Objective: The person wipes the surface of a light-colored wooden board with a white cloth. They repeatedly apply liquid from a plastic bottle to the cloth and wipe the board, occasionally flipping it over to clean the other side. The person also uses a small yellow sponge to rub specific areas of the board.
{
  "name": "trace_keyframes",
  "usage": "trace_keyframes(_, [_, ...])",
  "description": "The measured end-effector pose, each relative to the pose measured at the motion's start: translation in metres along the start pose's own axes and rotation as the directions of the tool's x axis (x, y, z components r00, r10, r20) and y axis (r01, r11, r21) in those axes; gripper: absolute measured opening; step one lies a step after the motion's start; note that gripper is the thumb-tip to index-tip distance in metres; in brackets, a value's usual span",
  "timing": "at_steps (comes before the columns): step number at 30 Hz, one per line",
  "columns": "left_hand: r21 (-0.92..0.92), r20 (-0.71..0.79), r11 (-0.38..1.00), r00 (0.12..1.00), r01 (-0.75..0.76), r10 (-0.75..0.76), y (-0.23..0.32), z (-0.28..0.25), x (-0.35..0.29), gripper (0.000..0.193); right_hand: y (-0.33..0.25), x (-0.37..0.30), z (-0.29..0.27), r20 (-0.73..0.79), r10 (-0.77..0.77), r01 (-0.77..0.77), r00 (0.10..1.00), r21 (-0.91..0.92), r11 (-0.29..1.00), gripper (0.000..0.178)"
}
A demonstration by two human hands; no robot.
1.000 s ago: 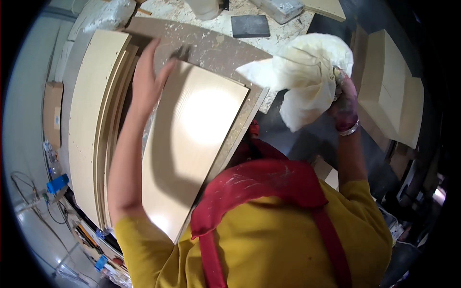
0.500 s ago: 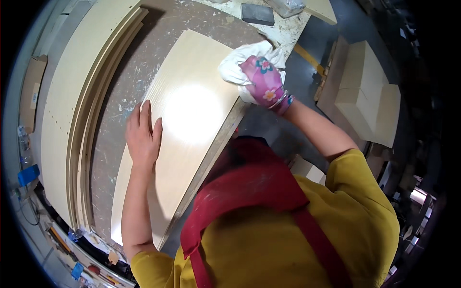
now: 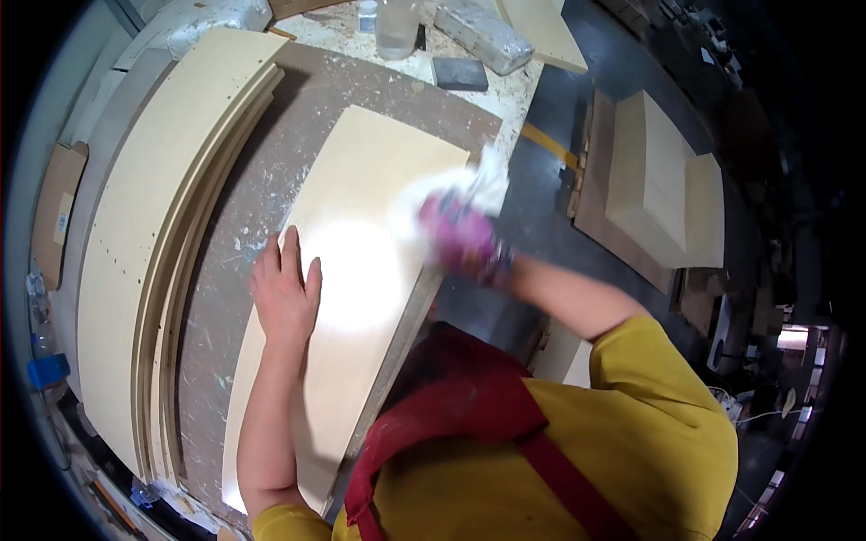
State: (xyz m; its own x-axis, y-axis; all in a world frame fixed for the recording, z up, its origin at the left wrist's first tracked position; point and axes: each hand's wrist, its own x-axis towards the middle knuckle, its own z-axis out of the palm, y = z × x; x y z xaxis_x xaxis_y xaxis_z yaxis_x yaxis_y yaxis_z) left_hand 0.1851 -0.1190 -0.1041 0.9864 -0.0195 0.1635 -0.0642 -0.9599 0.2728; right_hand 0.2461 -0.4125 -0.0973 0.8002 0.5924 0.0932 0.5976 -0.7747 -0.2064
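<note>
A pale wood panel (image 3: 334, 352), bright with glare, lies along the right edge of the counter (image 3: 225, 298). The left hand (image 3: 287, 293) rests on it, fingers slightly spread; the pink-gloved right hand (image 3: 458, 233), blurred, has its fingers gripping a white cloth (image 3: 492, 180). Curved boards (image 3: 180, 180) line the paint-specked counter's left edge; dark floor (image 3: 514, 243) shows off its right.

A dark block (image 3: 460, 75) is placed just beside a pale packet (image 3: 483, 37), near a clear container (image 3: 397, 32); a yellow stripe (image 3: 549, 147) is marked on the floor (image 3: 532, 225).
</note>
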Motion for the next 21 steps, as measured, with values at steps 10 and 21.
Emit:
trace_keyframes(10, [0.001, 0.002, 1.000, 1.000, 0.026, -0.026, 0.000, 0.000, 0.004, 0.057, 0.069, 0.047, -0.005, -0.214, 0.032, -0.033, 0.976, -0.001, 0.999, 0.045])
trace_keyframes(21, [-0.023, 0.020, 0.998, 0.998, 0.062, -0.061, 0.003, -0.004, 0.005, 0.057, 0.051, 0.186, -0.004, -0.050, 0.132, -0.114, 0.990, 0.268, 0.957, 0.031])
